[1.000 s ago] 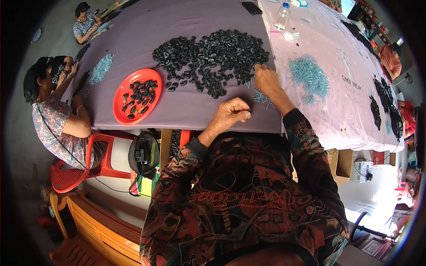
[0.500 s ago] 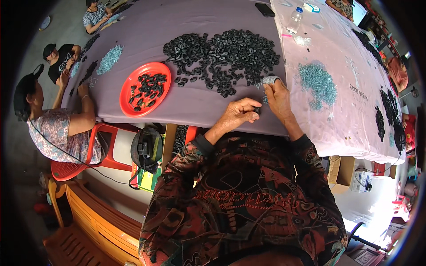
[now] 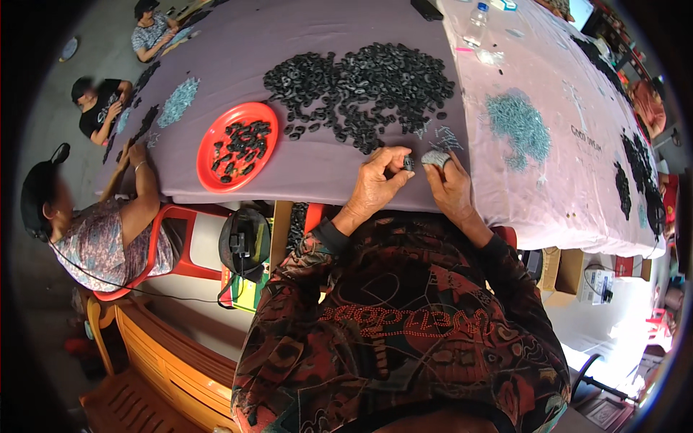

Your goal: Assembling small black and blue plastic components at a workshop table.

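Step in hand: left hand [image 3: 377,182] pinching black part [image 3: 408,163] above near edge of bench [image 3: 339,180]; right hand [image 3: 452,186] curling just beside, grey finger cover [image 3: 434,157] facing part; held piece not discernible.
Next move: probably calling for steady left pinch, fine right-hand alignment.
Surface: purple cloth [image 3: 231,50] covering left, pink cloth [image 3: 520,213] right; black pile [image 3: 397,79] lying far, red plate [image 3: 203,155] left, blue-grey pile [image 3: 518,123] right.
Room: co-worker [image 3: 108,231] sitting left; wooden seat [image 3: 173,361] standing near left.

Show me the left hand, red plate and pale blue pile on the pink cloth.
Left hand [image 3: 375,180]: head view, middle of the hand.
Red plate [image 3: 205,151]: head view, left rim.
Pale blue pile [image 3: 518,124]: head view, its middle.
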Motion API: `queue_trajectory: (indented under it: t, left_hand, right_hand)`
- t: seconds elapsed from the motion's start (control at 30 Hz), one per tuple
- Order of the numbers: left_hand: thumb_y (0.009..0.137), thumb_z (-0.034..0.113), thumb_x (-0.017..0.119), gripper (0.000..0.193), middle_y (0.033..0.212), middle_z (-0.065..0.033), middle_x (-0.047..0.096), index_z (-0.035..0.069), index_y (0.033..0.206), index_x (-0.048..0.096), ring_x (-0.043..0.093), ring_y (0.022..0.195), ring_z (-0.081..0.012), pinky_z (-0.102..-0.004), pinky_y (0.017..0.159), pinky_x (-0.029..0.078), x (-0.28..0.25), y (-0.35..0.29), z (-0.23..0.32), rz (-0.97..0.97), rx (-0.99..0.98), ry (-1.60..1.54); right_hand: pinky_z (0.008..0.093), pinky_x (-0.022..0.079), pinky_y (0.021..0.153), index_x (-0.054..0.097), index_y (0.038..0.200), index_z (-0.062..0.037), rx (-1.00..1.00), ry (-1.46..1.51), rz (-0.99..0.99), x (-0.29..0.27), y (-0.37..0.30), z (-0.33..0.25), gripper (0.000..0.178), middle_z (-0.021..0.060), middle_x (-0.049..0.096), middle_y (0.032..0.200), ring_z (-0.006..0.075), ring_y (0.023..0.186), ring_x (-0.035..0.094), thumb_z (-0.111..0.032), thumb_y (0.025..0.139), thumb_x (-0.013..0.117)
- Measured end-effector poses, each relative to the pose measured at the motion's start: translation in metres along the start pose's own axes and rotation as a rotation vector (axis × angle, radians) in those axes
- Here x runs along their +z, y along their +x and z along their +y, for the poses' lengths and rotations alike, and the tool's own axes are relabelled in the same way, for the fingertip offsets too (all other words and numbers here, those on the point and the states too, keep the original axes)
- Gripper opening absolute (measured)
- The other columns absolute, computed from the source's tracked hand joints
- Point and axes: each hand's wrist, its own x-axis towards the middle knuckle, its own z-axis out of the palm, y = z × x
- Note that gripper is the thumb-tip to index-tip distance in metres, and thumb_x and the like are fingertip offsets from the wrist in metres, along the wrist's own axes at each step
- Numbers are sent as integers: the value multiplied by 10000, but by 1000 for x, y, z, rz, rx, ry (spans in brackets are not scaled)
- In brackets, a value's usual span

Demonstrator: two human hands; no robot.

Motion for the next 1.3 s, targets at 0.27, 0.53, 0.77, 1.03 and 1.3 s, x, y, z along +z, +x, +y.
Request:
queue_trajectory:
  t: [0.27, 0.53, 0.77, 1.03, 1.3]
  left_hand:
    - [701, 103, 705, 292, 805, -124, 601, 7, 957, 603, 560, 768, -261, -355, 700, 465, -125, 4, -9, 459, 7, 715]
    - [665, 273, 727, 342, 805, -164, 646, 26, 882, 635, 616, 802, -343, -428, 723, 469, -238, -23, -30, 480, -435, 1333]
    - [663, 420, 715, 437, 805, -186, 651, 25, 838, 653, 630, 807, -343, -427, 703, 480, -255, -23, -31, 338, -710, 1389]
    - [731, 408, 657, 391, 781, -176, 649, 36, 851, 643, 626, 752, -344, -455, 678, 471, -232, -20, -22, 463, -432, 1532]
    - [738, 67, 625, 34, 716, -141, 623, 62, 750, 594, 609, 684, -313, -421, 638, 475, -155, 11, -32, 255, -12, 1051]
  right_hand:
    - [358, 456, 573, 558, 852, 41, -80, -42, -30, 1, -3, -3, 95, 172, 537, 842, 313, 662, 557, 5, 776, 602]
    - [372, 463, 601, 552, 831, 40, -45, -27, -49, 4, -5, 2, 97, 173, 540, 845, 332, 703, 563, 3, 762, 608]
    - [406, 467, 629, 541, 810, 41, -60, -34, -61, 7, -7, 9, 113, 191, 538, 853, 357, 716, 556, -29, 764, 617]
    - [418, 482, 654, 526, 793, 42, -56, -82, -81, 8, -10, 14, 169, 255, 552, 924, 396, 755, 569, -87, 777, 634]
    - [407, 484, 646, 545, 840, 54, -88, -108, -98, 8, -9, 14, 168, 266, 559, 939, 392, 738, 576, -80, 786, 631]
